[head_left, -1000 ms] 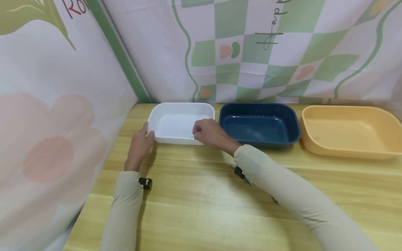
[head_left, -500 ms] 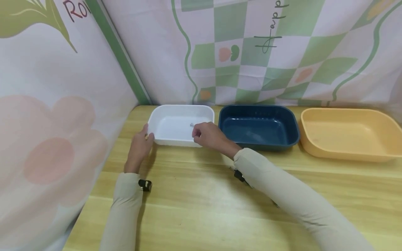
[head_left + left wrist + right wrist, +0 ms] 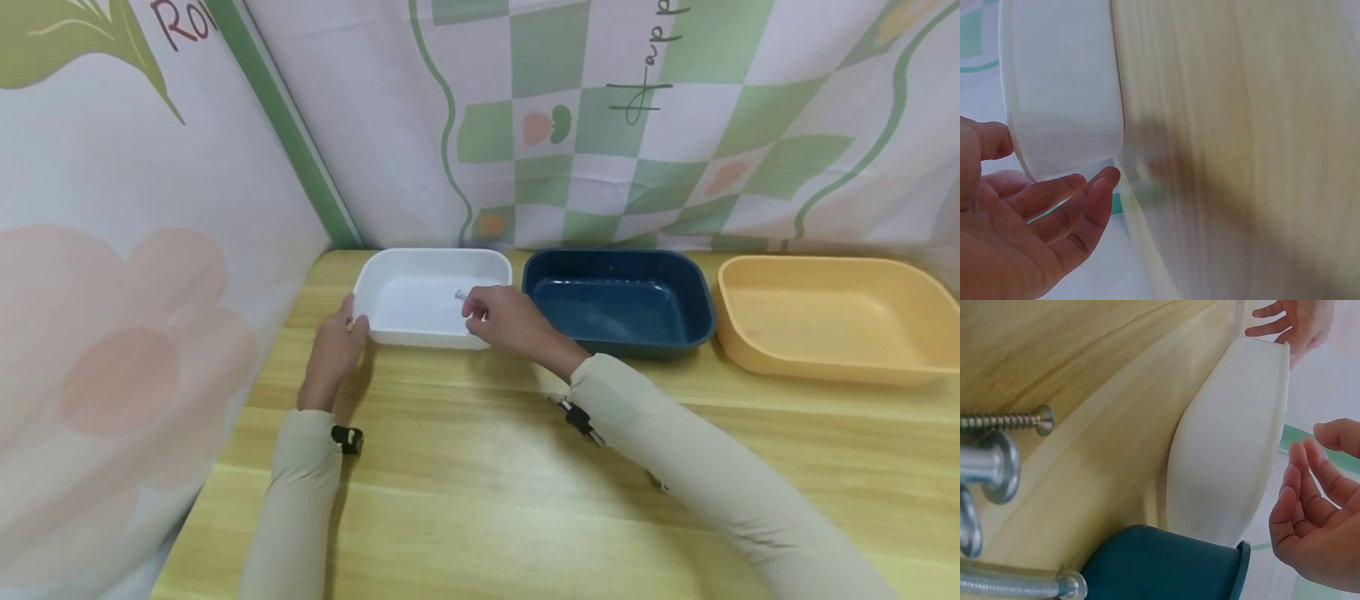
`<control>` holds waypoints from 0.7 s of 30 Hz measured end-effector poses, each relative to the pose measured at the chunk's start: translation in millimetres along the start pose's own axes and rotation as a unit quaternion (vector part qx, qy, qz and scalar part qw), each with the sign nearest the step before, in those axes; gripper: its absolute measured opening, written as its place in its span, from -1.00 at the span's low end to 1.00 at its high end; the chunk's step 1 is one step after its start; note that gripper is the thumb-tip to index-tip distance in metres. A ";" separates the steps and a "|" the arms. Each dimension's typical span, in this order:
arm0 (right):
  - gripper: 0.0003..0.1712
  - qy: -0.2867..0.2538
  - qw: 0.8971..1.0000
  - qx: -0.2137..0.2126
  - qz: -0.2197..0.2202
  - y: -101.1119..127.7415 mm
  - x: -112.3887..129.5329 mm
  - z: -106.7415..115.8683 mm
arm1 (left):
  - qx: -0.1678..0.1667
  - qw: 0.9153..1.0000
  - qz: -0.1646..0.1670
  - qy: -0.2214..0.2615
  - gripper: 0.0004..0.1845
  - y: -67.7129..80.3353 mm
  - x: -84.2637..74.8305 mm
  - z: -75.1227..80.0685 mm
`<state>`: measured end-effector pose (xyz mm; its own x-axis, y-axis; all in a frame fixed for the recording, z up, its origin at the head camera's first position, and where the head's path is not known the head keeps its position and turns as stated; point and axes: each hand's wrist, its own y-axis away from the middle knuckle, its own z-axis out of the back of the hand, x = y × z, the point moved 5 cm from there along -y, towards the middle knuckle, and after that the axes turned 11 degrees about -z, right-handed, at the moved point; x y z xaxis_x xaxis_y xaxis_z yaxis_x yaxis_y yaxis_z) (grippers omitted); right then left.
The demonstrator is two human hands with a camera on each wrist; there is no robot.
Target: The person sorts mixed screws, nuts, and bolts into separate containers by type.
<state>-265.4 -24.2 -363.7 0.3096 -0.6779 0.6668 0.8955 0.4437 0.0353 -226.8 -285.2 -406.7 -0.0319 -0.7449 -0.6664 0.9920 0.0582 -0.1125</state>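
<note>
On the worktop: I see a white rectangular plastic tub point(image 3: 431, 296) at the far left of the pale wooden worktop point(image 3: 480, 500), close to the back curtain.
Left hand: my left hand point(image 3: 335, 346) rests against the tub's left end, thumb on the rim. Its grip is spread, the fingers nearly straight along the wall.
Right hand: my right hand point(image 3: 504, 318) hangs over the tub's near right corner. Its grip is loose and holds nothing; the fingers point(image 3: 1300, 487) are gently bent, just beside the rim and not touching it.
Small thing: a tiny pale bit point(image 3: 459, 295) shows by the fingertips; I cannot tell what it is.
Next tub: a dark blue rectangular plastic tub point(image 3: 617, 300) sits just beside the white one, on its right.
Last tub: a yellow-orange rectangular plastic tub point(image 3: 836, 317) sits further right.
</note>
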 end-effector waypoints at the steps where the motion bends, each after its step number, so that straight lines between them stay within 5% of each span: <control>1: -0.87 -0.004 1.000 -0.003 0.003 1.7 -0.1 1.7 | 0.000 1.000 0.001 0.000 -0.35 0.2 -0.4 0.2; 21: -0.78 -0.054 0.998 -0.020 -0.008 27.3 -8.9 24.5 | -0.002 1.000 0.006 0.015 -0.34 0.8 0.1 0.8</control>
<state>-251.6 8.3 -350.4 0.2615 -0.6166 0.7426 0.9125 0.4086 0.0179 -225.8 -285.8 -406.3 -0.0229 -0.7240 -0.6894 0.9917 0.0706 -0.1071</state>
